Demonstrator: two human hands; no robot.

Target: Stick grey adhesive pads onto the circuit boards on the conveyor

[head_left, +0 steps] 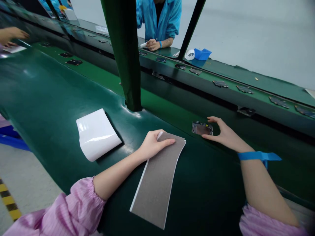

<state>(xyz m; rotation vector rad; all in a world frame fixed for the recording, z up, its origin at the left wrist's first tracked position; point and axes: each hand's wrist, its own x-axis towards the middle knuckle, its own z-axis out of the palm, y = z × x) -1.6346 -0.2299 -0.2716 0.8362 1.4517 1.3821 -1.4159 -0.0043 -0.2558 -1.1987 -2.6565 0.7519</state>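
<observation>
My left hand is closed on a long grey-brown sheet with white edges, thumb on top and fingers behind. The sheet slants down toward me above the green table. On the green belt beyond the table edge lies a circuit board with a brownish patch on its face. My right hand, a blue band round its wrist, curves about the board's right end. Its thumb is at the near edge and its forefinger by the far edge, the two apart. A curled glossy white sheet lies left of my left hand.
A green-wrapped post rises from the table's far edge. Circuit boards lie along the belt and a higher ledge. Across it, a person in blue holds something white. A blue bin and tape roll stand there. Another person's hand is at left.
</observation>
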